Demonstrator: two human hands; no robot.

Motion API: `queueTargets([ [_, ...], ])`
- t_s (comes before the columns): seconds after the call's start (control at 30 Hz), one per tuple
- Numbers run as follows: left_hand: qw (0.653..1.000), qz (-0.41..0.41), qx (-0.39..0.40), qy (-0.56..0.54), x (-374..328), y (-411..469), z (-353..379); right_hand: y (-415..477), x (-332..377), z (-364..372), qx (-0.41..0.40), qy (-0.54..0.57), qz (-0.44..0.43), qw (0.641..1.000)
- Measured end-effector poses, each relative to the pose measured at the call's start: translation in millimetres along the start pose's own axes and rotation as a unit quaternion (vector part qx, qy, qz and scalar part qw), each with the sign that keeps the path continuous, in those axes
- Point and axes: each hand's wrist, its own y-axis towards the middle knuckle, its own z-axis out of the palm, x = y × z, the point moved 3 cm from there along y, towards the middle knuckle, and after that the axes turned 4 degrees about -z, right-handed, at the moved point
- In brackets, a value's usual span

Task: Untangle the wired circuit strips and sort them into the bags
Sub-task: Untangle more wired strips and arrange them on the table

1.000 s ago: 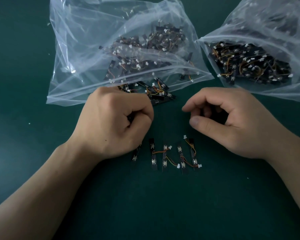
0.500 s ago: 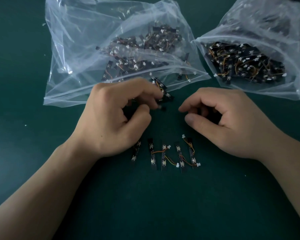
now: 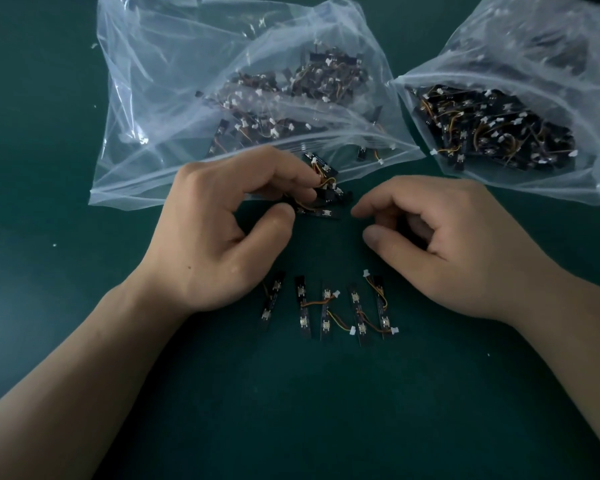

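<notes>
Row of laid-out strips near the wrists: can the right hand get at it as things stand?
Probably yes. The right hand sits beside the row of strips, loosely curled and empty, only bare mat between. The left hand grips the tangled clump, clear of it.

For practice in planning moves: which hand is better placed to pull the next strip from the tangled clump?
Left, probably. The left hand grips the tangled clump beside the clear bag; the right hand hovers beside it, curled loosely, holding nothing.
</notes>
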Motion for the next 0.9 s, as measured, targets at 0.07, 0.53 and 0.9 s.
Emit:
queueTargets([
  [0.07, 1.000, 0.008, -0.008, 0.011, 0, 0, 0, 11, 0, 1, -0.022, -0.014, 0.008, 1.000],
  [0.53, 0.997, 0.002, 0.003, 0.077, -2, -5, -1, 15, -1, 5, -0.072, -0.082, 0.041, 0.993],
  [0.9, 0.993, 0.019, 0.038, 0.111, -1, -6, 4, 15, -4, 6, -0.073, -0.065, 0.047, 0.994],
])
